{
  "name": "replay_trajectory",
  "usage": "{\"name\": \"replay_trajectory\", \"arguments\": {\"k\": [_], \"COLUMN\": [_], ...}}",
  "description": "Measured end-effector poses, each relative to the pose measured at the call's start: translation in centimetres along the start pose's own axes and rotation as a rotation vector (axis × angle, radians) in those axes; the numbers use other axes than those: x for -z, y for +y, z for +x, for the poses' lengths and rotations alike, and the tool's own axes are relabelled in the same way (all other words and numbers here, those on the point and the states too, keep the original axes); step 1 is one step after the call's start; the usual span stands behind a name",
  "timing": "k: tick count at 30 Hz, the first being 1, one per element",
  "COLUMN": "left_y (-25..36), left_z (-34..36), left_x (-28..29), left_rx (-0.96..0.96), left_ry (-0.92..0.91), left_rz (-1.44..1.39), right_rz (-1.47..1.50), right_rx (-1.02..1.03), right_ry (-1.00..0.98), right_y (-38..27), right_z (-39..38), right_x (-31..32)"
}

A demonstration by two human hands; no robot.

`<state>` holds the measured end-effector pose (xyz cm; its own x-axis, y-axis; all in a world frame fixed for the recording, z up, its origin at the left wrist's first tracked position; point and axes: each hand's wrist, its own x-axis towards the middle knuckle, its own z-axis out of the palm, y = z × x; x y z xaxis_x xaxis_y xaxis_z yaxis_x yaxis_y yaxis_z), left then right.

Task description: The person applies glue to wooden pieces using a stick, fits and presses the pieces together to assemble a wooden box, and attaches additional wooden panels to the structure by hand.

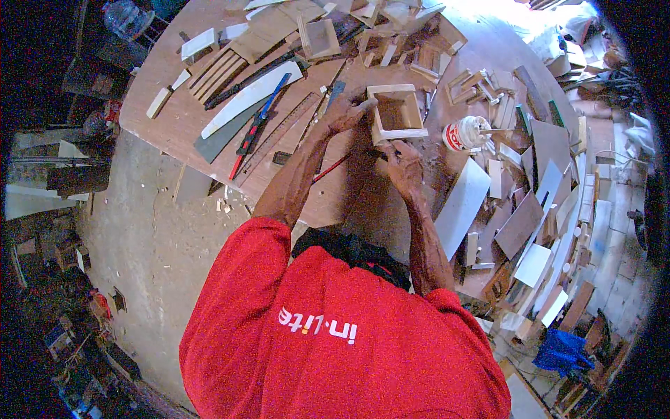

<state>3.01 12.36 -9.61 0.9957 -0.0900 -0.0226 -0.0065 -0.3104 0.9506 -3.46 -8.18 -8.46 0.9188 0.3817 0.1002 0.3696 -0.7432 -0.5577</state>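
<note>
Near the middle of the cluttered worktable (pixel 166 122) is a small open-topped wooden box (pixel 396 112). My left hand (pixel 340 114) is at its left side, fingers curled and thumb reaching toward that wall; what the fingers hold is unclear. My right hand (pixel 401 162) is just below the box's front edge, fingers bent together around something I cannot make out. A thin red stick (pixel 328 169) lies left of my right hand. A white tub with a stick in it (pixel 466 133) stands right of the box. A long blue-and-red tool (pixel 250 138) lies on the left.
Wooden pieces and small frames (pixel 319 38) cover the back of the table; white and brown boards (pixel 458 206) crowd the right. Concrete floor (pixel 139 230) shows at left, with dark clutter along the edge. A blue bag (pixel 562 353) lies at lower right, a water bottle (pixel 125 19) at upper left.
</note>
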Motion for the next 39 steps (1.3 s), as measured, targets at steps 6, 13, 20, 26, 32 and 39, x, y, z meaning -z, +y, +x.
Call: {"name": "replay_trajectory", "arguments": {"k": [6, 13, 20, 26, 32, 39], "left_y": [-1.3, -3.1, -1.5, -1.6, -3.3, -2.4], "left_z": [-0.1, -0.7, -3.9, -5.2, -4.9, -4.9], "left_x": [0.2, 0.5, -1.2, -3.0, -3.8, -3.8], "left_rx": [0.011, -0.125, -0.012, -0.116, -0.258, -0.146], "left_ry": [0.041, -0.063, 0.057, 0.188, 0.253, 0.231], "left_rz": [0.009, -0.046, -0.205, 0.051, 0.161, 0.112], "right_rz": [-0.012, 0.166, 0.299, 0.525, 0.334, 0.284], "right_rx": [-0.057, -0.298, -0.354, -0.48, -0.27, -0.335], "right_ry": [-0.002, 0.107, 0.223, 0.28, 0.356, 0.31], "right_y": [0.2, 0.4, 1.5, 2.4, 3.3, 3.0], "right_z": [0.1, 0.0, -0.6, -0.5, -1.0, -0.6], "right_x": [0.3, -0.2, 0.4, -0.1, -1.0, -0.2]}}
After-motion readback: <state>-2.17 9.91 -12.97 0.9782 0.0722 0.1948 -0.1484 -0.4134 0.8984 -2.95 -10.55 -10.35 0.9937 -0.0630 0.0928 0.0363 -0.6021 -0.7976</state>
